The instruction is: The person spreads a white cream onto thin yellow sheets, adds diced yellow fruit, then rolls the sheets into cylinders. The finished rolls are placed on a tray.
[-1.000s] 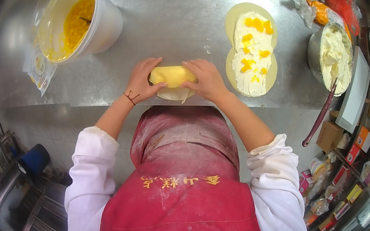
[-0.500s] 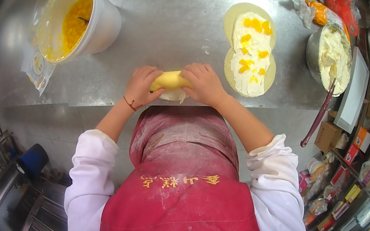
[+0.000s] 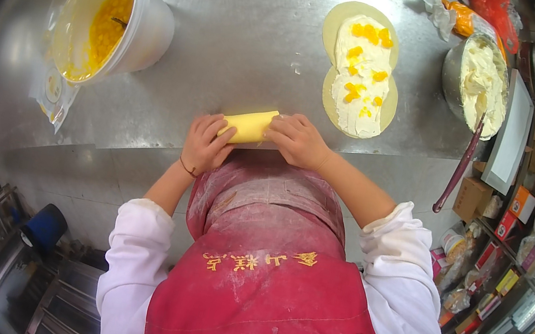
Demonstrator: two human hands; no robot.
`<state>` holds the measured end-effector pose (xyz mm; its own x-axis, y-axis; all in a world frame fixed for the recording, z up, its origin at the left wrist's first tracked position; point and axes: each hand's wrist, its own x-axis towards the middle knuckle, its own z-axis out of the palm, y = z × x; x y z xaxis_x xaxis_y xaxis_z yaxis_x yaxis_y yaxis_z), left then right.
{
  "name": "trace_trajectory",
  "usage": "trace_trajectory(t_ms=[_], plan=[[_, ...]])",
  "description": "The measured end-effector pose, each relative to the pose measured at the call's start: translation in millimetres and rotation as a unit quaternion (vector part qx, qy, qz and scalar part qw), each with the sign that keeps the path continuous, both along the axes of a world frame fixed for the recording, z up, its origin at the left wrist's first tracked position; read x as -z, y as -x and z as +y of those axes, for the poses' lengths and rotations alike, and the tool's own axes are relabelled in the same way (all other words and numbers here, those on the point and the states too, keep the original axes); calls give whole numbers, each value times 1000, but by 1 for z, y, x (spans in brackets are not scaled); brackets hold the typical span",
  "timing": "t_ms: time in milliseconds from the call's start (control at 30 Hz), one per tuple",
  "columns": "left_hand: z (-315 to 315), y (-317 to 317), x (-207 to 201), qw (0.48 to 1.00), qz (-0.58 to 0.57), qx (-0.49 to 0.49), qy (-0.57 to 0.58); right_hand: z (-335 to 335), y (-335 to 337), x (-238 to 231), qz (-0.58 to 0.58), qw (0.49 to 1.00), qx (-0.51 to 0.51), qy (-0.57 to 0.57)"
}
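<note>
Two hands (image 3: 203, 143) (image 3: 298, 142) are gripping a yellow, probably soft, fragile roll (image 3: 247, 126) by its left and right ends, likely the safest hold.

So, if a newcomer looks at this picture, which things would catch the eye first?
Probably the red apron, large in the lower middle. Just above it in view, the left hand and right hand hold a yellow roll at the near edge of the table. Then perhaps two pale rounds farther right, bearing cream and orange pieces.
</note>
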<state>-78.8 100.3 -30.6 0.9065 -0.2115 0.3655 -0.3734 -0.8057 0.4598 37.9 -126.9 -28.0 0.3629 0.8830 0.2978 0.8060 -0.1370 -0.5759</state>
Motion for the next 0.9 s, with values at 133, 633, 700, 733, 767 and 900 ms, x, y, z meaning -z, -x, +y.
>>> trace_trajectory(t_ms=[133, 633, 700, 733, 767, 900], plan=[[-4, 8, -7, 999, 23, 2, 25, -5, 7, -10, 92, 995, 29, -27], [-13, 4, -4, 976, 144, -101, 128, -1, 15, 0, 151, 982, 108, 16], [-13, 6, -2, 963, 194, -123, 141, 0, 15, 0, 189, 975, 116, 10], [-13, 7, -3, 958, 202, -132, 157, 1, 14, -2, 208, 971, 119, 5], [-10, 6, -3, 937, 246, -145, 199, 2, 12, -3, 240, 962, 127, 11], [10, -11, -2, 877, 331, -152, 313, 16, -8, -8, 296, 945, 139, 2]])
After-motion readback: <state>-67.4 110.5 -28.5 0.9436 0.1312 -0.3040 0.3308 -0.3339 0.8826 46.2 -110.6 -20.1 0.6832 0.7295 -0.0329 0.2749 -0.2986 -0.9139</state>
